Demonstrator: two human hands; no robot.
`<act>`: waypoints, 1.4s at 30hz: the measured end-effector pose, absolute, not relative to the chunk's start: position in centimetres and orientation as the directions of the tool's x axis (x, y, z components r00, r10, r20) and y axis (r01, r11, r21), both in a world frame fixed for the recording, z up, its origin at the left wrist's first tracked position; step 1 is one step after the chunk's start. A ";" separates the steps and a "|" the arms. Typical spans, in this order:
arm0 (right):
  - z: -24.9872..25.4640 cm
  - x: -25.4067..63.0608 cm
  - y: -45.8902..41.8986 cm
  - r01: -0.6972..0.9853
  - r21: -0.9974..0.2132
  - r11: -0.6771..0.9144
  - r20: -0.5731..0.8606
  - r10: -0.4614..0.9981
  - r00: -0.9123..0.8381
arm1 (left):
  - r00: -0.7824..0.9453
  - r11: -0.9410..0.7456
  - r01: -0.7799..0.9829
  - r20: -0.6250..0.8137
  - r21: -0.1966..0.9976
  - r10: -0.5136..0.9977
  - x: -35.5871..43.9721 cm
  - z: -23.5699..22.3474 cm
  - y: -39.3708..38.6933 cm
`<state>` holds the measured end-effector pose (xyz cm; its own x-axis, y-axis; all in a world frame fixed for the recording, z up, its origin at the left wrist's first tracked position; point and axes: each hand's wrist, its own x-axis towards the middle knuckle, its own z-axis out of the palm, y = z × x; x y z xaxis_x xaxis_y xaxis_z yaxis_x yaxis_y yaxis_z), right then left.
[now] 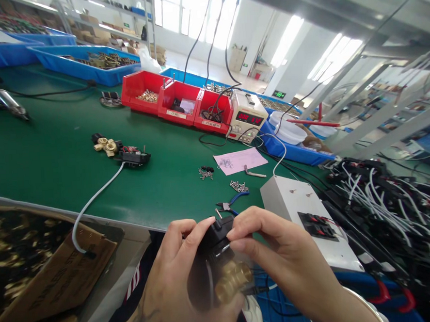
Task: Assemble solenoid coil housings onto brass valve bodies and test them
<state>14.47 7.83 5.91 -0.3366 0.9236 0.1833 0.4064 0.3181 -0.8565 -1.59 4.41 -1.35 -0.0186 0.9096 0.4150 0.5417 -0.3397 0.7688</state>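
Low in the middle of the view I hold a black valve body with a brass fitting (225, 269) close to me, over my lap. My left hand (178, 280) wraps round its left side and underside, thumb on top. My right hand (279, 254) pinches the top of the black part with fingers pressed together. Just beyond my fingers, blue-handled pliers (232, 203) lie on the green table (54, 156). Farther left lies another brass-and-black valve (121, 151) with a white cable (93, 200) trailing off the table edge.
A white switch box (305, 213) stands right of my hands, beside a heap of black parts with white cables (388, 204). Small screws (205, 172), a pink paper (239, 160), red bins (177, 102), a power supply (247, 117) and blue trays (85, 62) lie beyond. A cardboard box of brass parts (28, 260) sits lower left.
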 end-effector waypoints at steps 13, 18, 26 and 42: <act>4.3 14.5 7.9 0.322 -0.716 0.619 0.432 0.756 -0.491 | 0.036 -0.358 0.475 0.389 0.804 0.921 -2.0 -1.9 4.5; 2.0 16.2 9.6 0.589 -0.598 0.544 0.414 0.839 -0.354 | 0.086 -0.371 0.419 0.371 0.829 0.925 -2.8 -3.1 5.5; -5.0 18.2 10.2 0.937 -0.146 0.318 0.281 0.921 -0.269 | -0.020 -0.271 0.455 0.314 0.848 0.949 -3.8 -5.2 7.9; 0.2 19.6 8.8 0.935 -0.015 0.355 -0.025 0.934 -0.355 | 0.022 -0.338 0.422 0.363 0.841 0.931 -3.7 -5.9 8.7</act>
